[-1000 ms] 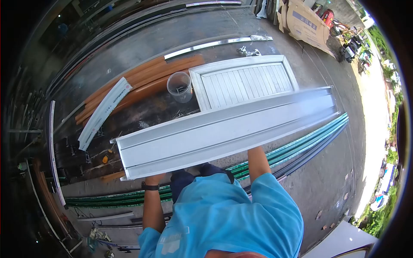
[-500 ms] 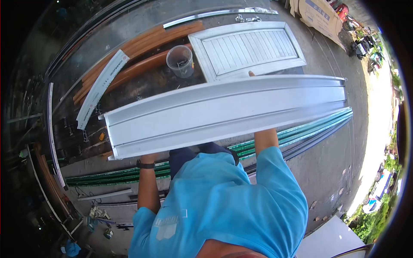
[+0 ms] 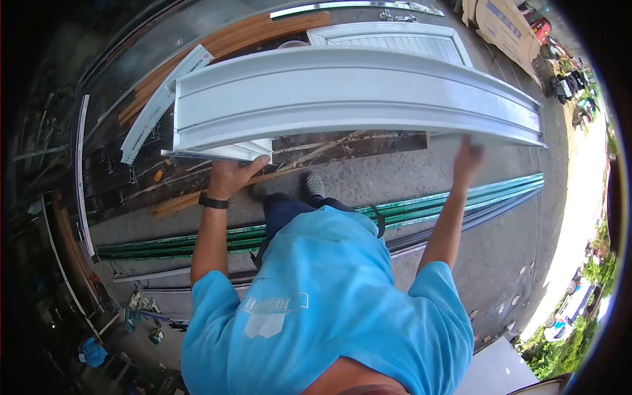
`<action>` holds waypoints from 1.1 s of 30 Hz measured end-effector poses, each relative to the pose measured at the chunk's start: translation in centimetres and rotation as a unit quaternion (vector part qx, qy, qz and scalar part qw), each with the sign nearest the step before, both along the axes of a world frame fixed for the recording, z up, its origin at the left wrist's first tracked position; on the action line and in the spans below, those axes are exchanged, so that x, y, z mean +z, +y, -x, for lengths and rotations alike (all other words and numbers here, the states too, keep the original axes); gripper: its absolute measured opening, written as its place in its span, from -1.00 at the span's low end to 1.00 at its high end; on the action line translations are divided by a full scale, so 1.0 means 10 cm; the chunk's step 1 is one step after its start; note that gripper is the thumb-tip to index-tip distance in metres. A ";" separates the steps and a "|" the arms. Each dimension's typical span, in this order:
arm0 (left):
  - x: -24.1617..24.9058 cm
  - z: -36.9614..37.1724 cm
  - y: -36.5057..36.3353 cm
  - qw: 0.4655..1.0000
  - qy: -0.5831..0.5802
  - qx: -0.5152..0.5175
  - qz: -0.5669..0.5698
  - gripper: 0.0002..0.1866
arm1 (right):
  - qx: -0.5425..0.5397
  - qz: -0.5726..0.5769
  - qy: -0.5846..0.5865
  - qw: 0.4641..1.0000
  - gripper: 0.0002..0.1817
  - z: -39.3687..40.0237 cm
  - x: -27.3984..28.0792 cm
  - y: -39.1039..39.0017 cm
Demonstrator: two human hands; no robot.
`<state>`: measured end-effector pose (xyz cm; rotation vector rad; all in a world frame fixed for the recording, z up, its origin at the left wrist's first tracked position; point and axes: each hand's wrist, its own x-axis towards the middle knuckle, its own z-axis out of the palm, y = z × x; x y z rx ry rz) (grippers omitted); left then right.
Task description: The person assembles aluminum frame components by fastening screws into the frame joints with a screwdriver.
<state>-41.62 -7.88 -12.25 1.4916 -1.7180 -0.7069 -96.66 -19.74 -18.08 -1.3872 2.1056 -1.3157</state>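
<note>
Aluminium channel panel (image 3: pixel 355 99): a long, pale grey metal section with raised lengthwise ribs and a smooth matt face, held out in front of you, above the concrete floor (image 3: pixel 395 178), lying across the view from left to right. Your left hand (image 3: pixel 232 176) grips the underside of its left end, fingers curled round the lower edge; a dark watch (image 3: pixel 214 200) sits on that wrist. Your right hand (image 3: pixel 466 158) is raised under the panel's lower edge toward the right end; it is blurred, and I cannot tell whether it grips or only supports.

Beyond the panel lies a white louvred door (image 3: pixel 401 39), slatted in the middle, flat on the ground. To its left, several long orange-brown wood-grain profiles (image 3: pixel 230 39) lie side by side, with a white printed strip (image 3: pixel 158 112) across them. Long green and dark profiles (image 3: pixel 461 197) run along the floor just behind your feet. A flattened cardboard box (image 3: pixel 500 26) stands at upper right.
</note>
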 end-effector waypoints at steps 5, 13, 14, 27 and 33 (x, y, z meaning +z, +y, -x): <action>0.65 -0.32 -0.08 0.998 -0.023 -0.052 0.011 -0.44 | 0.071 0.042 0.066 0.994 -0.28 -0.05 0.88 0.06; 0.64 -0.68 0.71 0.943 0.203 0.050 -0.261 -0.24 | 0.232 -0.297 0.079 0.923 -0.14 -0.09 1.43 0.76; 0.56 -0.68 0.85 0.929 0.208 0.046 -0.302 -0.24 | 0.264 -0.337 0.066 0.901 -0.10 -0.08 1.40 0.83; 0.22 -0.78 1.57 0.724 0.431 0.151 -0.517 -0.37 | 0.296 -0.487 -0.181 0.801 -0.22 0.11 0.87 0.84; 0.03 -0.88 1.48 0.763 0.523 0.157 -0.345 -0.40 | 0.213 -0.346 -0.528 0.746 -0.41 0.29 0.49 0.52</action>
